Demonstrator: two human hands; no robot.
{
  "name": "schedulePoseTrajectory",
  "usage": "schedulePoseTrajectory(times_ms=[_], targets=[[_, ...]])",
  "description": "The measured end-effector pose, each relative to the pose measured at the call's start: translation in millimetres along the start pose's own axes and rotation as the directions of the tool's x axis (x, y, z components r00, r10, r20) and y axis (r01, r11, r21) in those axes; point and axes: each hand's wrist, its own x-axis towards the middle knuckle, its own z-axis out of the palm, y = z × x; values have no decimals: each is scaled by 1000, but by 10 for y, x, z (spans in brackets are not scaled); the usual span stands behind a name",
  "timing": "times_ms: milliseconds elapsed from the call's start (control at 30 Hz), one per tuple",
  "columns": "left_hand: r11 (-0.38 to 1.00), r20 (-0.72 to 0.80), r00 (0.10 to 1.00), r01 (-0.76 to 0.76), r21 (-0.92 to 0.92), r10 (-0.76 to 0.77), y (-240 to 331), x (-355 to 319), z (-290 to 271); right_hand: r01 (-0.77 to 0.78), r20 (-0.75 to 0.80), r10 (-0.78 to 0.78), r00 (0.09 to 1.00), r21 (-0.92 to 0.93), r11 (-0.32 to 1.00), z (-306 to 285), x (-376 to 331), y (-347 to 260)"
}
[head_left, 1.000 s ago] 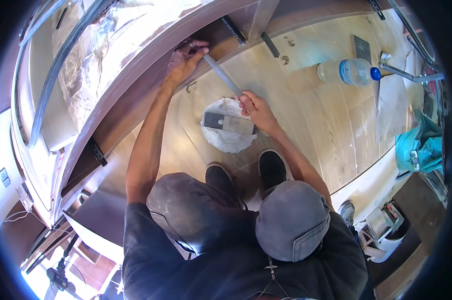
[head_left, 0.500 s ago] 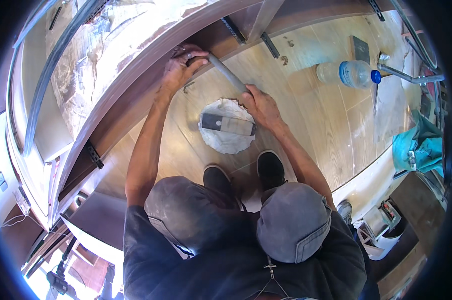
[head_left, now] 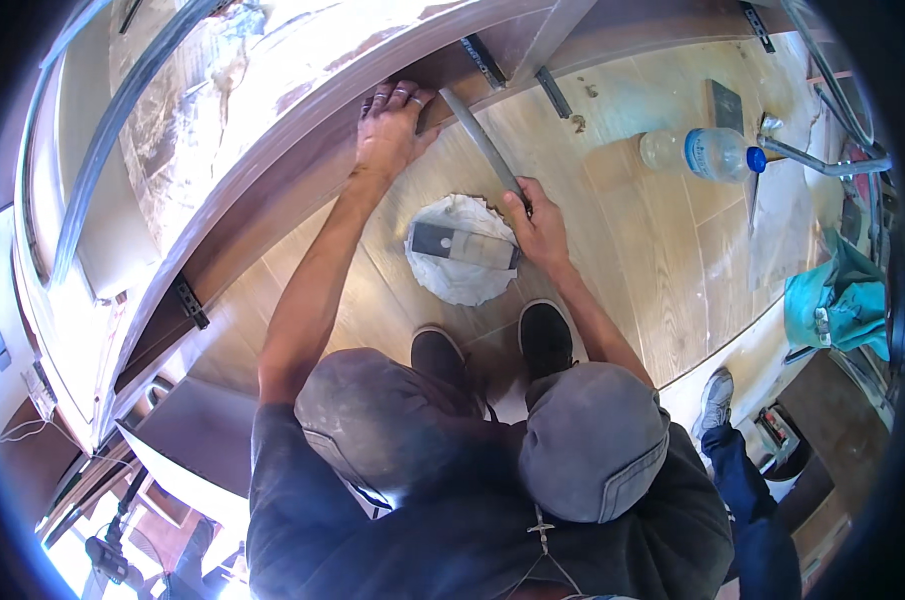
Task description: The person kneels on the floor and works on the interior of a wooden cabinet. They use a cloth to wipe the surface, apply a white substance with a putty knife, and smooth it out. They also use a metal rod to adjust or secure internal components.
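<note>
My right hand (head_left: pixel 541 225) is wrapped round the lower end of a long, grey, file-like bar (head_left: pixel 481 138). The bar slants up and left, its far tip close to the dark wooden frame (head_left: pixel 318 150). My left hand (head_left: pixel 391 130) lies against that frame's inner side with its fingers stretched and somewhat spread, holding nothing. A small gap parts its thumb from the bar's tip. On the floor below sits a round, crumpled white pad (head_left: pixel 455 285). Across the pad lies a two-tone grey rectangular block (head_left: pixel 468 247) with a light round spot on it.
A plastic bottle with a blue cap (head_left: pixel 708 153) lies on the wood-look floor to the right, near a bent metal tube (head_left: pixel 823 158). Black metal runners (head_left: pixel 553 92) are fixed along the frame. A teal bag (head_left: pixel 838 295) is at far right. Another person's shoe (head_left: pixel 716 398) shows behind me.
My left hand has come off the bar's upper end and now rests flat on the frame. My right hand has shifted slightly with the bar. Another person's leg has come into view at right.
</note>
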Motion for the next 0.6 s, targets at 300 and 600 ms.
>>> schedulePoseTrajectory(times_ms=[300,600], targets=[[985,387,912,168,-47,-137,-25,133,-370,-47,-112,20,994,-250,967,-371,-363,178],[892,352,828,-350,-285,437,584,-1155,-48,37,-151,-147,978,-566,823,-715,-598,904]])
